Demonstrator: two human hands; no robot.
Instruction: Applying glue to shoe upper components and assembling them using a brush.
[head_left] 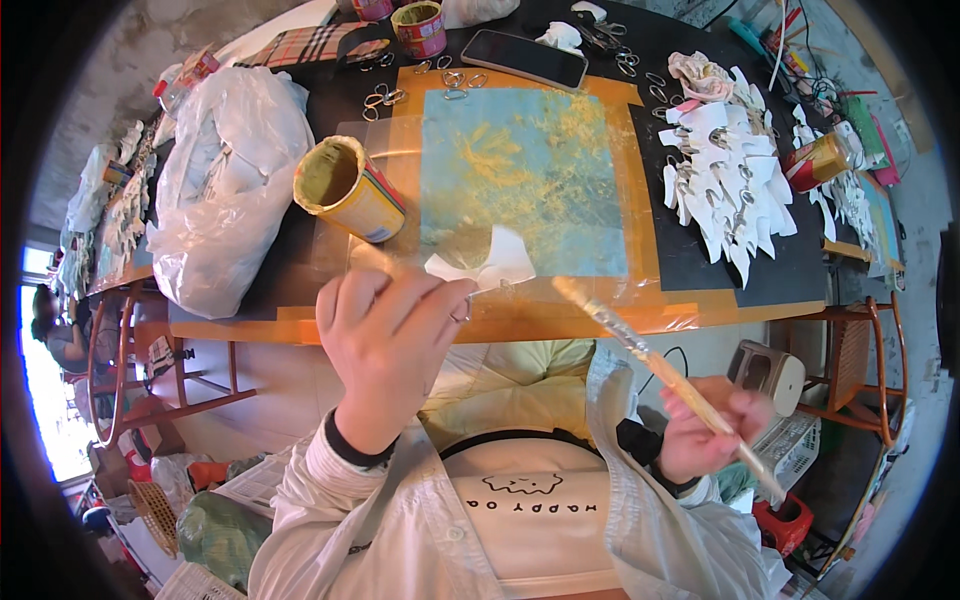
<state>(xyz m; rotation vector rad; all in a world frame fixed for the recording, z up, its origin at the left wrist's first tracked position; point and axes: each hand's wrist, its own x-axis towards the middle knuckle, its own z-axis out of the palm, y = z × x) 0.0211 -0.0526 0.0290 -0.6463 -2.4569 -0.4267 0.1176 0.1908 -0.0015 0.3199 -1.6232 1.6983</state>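
Note:
My left hand is raised over the table's near edge, its fingertips pinching a small white bow-shaped piece. Whether a metal ring sits with that piece is hard to make out. Off to the right, my right hand grips the wooden handle of a paintbrush. The brush tilts up to the left, and its yellow-smeared bristles end a little right of the white piece, apart from it. Behind my left hand stands a paper cup with yellow-green paste inside. A blue work sheet, smeared yellow, lies beyond the white piece.
A bulging white plastic bag stands at left. Many white pieces with metal clips are heaped at right, near a tilted jar. A phone, loose metal rings and another tub lie along the back.

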